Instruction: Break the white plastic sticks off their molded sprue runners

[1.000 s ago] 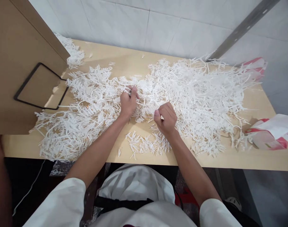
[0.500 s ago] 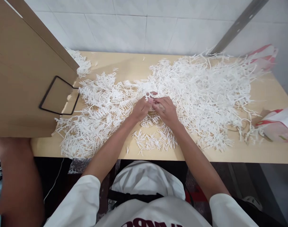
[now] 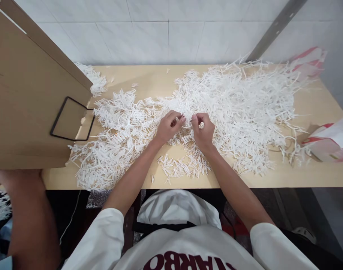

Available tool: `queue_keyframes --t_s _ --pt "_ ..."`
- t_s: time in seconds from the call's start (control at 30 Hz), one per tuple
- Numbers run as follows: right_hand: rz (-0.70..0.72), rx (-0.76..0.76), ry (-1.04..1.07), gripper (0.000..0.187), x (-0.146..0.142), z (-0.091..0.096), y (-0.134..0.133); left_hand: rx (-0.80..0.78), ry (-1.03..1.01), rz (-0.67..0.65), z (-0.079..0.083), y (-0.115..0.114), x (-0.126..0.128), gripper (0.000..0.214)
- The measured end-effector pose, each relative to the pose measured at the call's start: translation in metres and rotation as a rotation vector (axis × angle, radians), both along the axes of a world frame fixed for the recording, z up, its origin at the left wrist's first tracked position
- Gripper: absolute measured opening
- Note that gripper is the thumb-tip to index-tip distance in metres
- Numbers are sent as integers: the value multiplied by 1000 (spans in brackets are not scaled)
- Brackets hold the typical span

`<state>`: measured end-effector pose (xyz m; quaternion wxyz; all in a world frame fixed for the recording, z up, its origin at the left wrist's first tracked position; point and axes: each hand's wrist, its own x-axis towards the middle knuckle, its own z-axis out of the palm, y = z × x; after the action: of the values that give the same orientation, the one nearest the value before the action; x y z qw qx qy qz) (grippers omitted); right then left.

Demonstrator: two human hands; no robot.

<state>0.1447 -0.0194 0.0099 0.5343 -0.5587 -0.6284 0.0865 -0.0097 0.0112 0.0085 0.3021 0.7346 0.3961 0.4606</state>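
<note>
Both hands are over the middle of a large spread of thin white branching plastic-looking pieces (image 3: 230,101). My left hand (image 3: 170,126) is pinched, thumb against forefinger; whatever lies between the fingertips is too small to make out against the white. A short gap to its right, my right hand (image 3: 203,129) is also closed in a pinch, and its fingertips blend with the white pieces behind. Below the hands, a small scatter of short white sticks (image 3: 185,167) lies on the table. To the left spreads another heap of short white pieces (image 3: 109,161).
A big cardboard sheet or box side (image 3: 33,101) stands at the left, with a black wire frame (image 3: 72,119) against it. Red-and-white plastic bags (image 3: 330,140) lie at the right. A tiled wall (image 3: 149,41) backs the table (image 3: 272,182). Another person's arm (image 3: 33,210) is at lower left.
My hands have moved apart from touching each other. The white branching piece seen between them before no longer shows clearly. The whole view has shifted slightly.
</note>
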Motion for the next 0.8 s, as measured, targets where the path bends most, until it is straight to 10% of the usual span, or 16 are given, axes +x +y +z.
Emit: queue_keyframes --t_s 0.4,0.8 --pt "259 -99 -183 41 0 -5 4 8 57 121 -9 1 -3 43" --pt "73 81 -84 22 2 3 1 -16 181 8 0 -9 0 42"
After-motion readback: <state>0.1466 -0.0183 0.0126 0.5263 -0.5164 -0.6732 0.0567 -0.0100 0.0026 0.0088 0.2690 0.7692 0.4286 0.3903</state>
